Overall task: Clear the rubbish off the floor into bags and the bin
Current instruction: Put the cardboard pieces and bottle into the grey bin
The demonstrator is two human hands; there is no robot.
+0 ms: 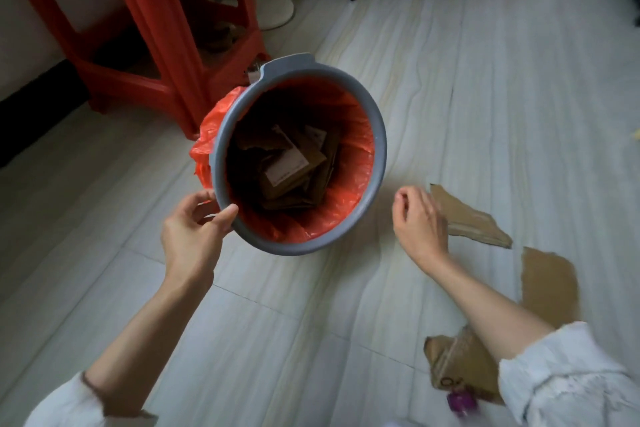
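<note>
Bin (pixel 379 149): left hand (pixel 194 236) grips its near rim.
Cardboard scrap (pixel 467 218): right of bin, just beyond right hand (pixel 420 220), which hangs loosely curled and holds nothing.

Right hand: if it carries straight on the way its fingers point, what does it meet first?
Probably the grey plastic bin lined with an orange bag. The right hand points up-left; depth is unclear.
</note>
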